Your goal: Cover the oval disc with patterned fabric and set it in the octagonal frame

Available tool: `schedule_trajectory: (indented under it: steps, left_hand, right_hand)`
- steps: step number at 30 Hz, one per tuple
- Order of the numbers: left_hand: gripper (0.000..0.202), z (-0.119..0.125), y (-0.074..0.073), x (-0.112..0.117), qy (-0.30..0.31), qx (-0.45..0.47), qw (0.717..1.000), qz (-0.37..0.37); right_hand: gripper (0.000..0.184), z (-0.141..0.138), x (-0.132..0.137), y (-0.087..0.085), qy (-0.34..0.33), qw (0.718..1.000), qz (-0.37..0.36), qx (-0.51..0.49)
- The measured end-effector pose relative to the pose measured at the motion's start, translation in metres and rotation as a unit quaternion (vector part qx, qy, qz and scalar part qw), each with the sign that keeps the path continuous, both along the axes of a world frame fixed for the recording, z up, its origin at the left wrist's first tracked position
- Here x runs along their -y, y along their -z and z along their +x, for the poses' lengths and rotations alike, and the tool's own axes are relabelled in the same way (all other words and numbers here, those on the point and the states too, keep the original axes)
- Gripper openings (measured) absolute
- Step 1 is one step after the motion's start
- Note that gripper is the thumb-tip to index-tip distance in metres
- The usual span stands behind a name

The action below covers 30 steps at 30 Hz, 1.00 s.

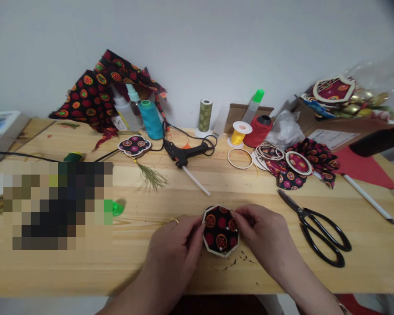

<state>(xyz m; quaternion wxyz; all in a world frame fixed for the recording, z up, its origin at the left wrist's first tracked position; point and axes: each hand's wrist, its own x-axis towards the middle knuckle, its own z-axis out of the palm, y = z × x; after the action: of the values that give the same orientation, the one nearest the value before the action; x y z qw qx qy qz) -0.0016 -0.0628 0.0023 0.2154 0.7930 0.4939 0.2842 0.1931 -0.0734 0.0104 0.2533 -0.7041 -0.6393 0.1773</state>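
Between my two hands, low over the front of the wooden table, is an eight-sided frame (221, 231) with a pale rim and dark patterned fabric filling it. My left hand (175, 247) grips its left edge between thumb and fingers. At its upper right edge, my right hand (261, 234) pinches the rim. A few small light dots show on the fabric. Dark scraps lie on the wood just below the frame. To the right of my right hand rest black-handled scissors (318, 232), their blades pointing up and left.
Behind the frame lies a black glue gun (184, 153) with a glue stick and cord. Thread spools (151, 120), glue bottles and patterned cloth (101, 87) stand along the wall. Round fabric pieces (298, 163) and a white pencil (369, 199) are at right. A blurred-out patch covers the left.
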Motion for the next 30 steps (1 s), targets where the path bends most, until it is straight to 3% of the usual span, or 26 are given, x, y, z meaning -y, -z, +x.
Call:
schedule_trajectory:
  steps: [19,25,27,30]
  left_hand:
    - [0.021,0.002,0.009,0.0,-0.012,-0.066,0.996,0.061]
    - [0.018,-0.002,0.01,0.001,-0.01,-0.036,0.997,0.062]
    - [0.033,-0.007,0.01,0.003,0.002,-0.028,0.997,0.065]
    - [0.078,-0.014,0.013,0.006,0.033,-0.057,0.997,0.044]
  right_hand:
    - [0.024,0.0,0.0,0.003,0.0,1.0,-0.023,-0.007]
    - [0.021,0.005,0.004,0.004,0.004,1.0,-0.008,-0.026]
    - [0.025,0.011,0.01,0.003,-0.022,0.999,0.031,-0.022]
    - [0.067,0.022,0.02,0.003,-0.119,0.991,0.064,-0.004]
